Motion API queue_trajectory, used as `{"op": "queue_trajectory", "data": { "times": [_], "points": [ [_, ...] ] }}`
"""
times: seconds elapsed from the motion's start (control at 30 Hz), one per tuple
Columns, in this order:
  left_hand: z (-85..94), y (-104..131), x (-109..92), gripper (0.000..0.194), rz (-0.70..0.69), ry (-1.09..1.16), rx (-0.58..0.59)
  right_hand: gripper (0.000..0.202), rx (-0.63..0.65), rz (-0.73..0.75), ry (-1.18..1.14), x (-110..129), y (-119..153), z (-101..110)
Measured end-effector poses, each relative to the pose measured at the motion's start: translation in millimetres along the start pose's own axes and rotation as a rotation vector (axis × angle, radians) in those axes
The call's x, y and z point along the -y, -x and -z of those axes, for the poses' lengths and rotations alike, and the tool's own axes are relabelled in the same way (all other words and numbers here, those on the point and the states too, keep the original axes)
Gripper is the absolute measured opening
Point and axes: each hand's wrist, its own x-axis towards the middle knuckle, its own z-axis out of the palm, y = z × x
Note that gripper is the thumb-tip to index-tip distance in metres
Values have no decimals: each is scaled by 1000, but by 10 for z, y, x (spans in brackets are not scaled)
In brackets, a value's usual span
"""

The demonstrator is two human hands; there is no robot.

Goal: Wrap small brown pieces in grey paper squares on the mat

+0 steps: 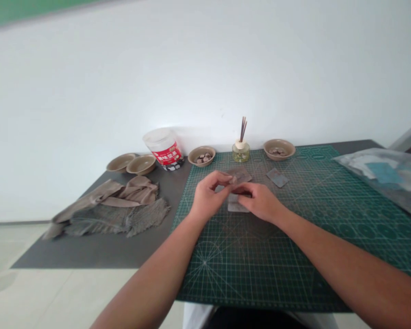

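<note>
My left hand (210,194) is closed in a pinch, with a small pale round piece (234,179) at its thumb and fingertips. Right beside it, my right hand (258,199) has its fingers curled together near the left fingertips; what they grip is hidden. Beneath the hands, a small greyish, see-through flat packet (237,205) lies on the green cutting mat (226,269). Just behind the hands is a brownish flat packet (242,173). Another small grey packet (277,177) lies to the right.
Small round pieces fill part of a left bowl (201,156) and a right bowl (279,150), with a reed diffuser (240,151) between. Further left stand a red-labelled tub (166,151), two stacked-looking bowls (141,164) and crumpled cloth (123,205). A plastic bag (387,171) lies right.
</note>
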Motion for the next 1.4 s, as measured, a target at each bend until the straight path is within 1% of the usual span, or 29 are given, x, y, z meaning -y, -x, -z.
{"op": "queue_trajectory", "data": {
  "times": [0.07,0.13,0.23,0.3,0.4,0.57,0.63,0.77,0.83,0.9,0.97,1.03,1.1,1.17,1.23,1.4],
  "points": [
    [24,-3,-6,11,-10,-37,12,35,-58,23,-61,5,-2,19],
    [42,-10,-14,11,-5,-81,53,36,-99,53,-152,3,-5,40],
    [52,-19,-29,10,24,-142,125,29,-78,46,-281,-14,-13,59],
    [48,-21,-37,13,78,-143,147,26,-69,19,-322,-28,-19,63],
    [38,-23,-45,17,156,-89,153,24,-53,-18,-335,-43,-27,73],
    [50,-40,-31,19,209,-39,164,24,-53,-13,-333,-45,-29,93],
    [63,-47,-16,20,219,-43,180,23,-46,-9,-335,-45,-31,97],
    [79,-63,14,20,198,-74,257,21,-19,4,-322,-64,-47,110],
    [80,-68,12,21,181,-121,306,20,-36,15,-277,-82,-47,130],
    [84,-63,-12,23,155,-236,374,19,-40,11,-192,-89,-24,157],
    [96,-38,-61,24,93,-410,462,16,7,14,-94,-74,28,180],
    [113,13,-128,25,22,-587,523,12,68,52,18,-38,103,184],
    [129,88,-197,24,5,-717,528,9,99,105,130,2,180,160],
    [138,181,-251,20,10,-795,556,7,104,141,219,29,238,116],
    [136,278,-283,19,6,-813,596,6,116,167,272,35,269,73],
    [92,465,-311,23,-24,-868,576,5,157,244,360,-8,274,55]
  ]
}}
